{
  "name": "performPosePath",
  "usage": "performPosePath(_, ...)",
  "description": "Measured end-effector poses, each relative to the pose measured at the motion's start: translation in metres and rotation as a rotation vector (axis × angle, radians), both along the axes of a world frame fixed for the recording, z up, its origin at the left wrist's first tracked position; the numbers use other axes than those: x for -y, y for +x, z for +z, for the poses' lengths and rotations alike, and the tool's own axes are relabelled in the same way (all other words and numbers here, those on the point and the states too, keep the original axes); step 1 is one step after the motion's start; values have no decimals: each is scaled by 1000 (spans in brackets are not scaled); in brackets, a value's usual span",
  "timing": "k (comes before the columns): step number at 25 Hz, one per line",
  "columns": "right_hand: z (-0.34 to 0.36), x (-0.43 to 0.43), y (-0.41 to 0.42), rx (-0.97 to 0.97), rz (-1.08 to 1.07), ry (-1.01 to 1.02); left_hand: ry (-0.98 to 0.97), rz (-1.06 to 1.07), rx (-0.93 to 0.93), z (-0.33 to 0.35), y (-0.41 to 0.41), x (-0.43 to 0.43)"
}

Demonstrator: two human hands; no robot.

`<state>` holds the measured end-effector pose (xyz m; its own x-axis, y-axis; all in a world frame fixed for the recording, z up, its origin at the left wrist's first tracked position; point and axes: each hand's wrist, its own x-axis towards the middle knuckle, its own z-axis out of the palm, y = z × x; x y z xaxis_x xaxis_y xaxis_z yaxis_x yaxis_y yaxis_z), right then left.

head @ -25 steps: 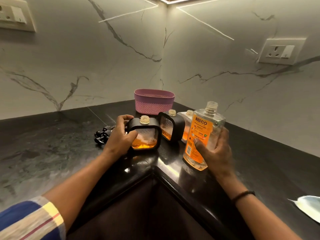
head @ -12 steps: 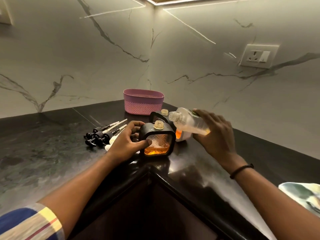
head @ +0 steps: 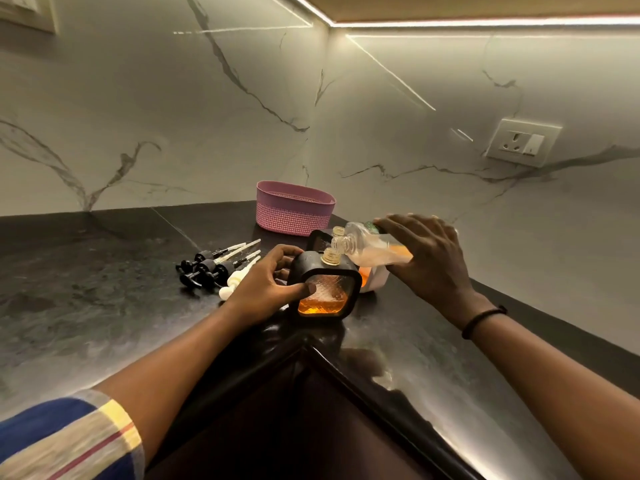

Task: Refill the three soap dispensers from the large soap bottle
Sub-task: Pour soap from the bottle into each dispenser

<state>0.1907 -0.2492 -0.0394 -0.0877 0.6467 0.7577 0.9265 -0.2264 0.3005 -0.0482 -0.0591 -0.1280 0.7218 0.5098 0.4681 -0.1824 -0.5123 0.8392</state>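
- The large soap bottle (head: pixel 377 249) hangs tipped almost level above the countertop (head: pixel 104 289). Its long axis runs right to left, and the open mouth points left, just above and beside the threaded neck of the front dispenser (head: pixel 325 289).
- The right hand (head: pixel 429 258) holds the bottle by its base end, fingers curled over the body. The orange soap pools at that end — none shows at the mouth.
- The left hand (head: pixel 266 285) grips the front dispenser, thumb pressed on its glass pane and fingers wrapped round the top corner.
- Risk: the neck is narrow and the mouth looks slightly off it — more tilt could send soap down the black shoulder onto the countertop.
- Risk: a sudden surge could overshoot onto the black dispenser behind (head: pixel 318 239) or the white dispenser (head: pixel 375 284).
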Motion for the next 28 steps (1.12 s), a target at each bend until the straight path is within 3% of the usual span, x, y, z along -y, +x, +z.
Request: performPosePath(28,39,-11,6,292,55,-77,-28,-33,16,-2,2,-4)
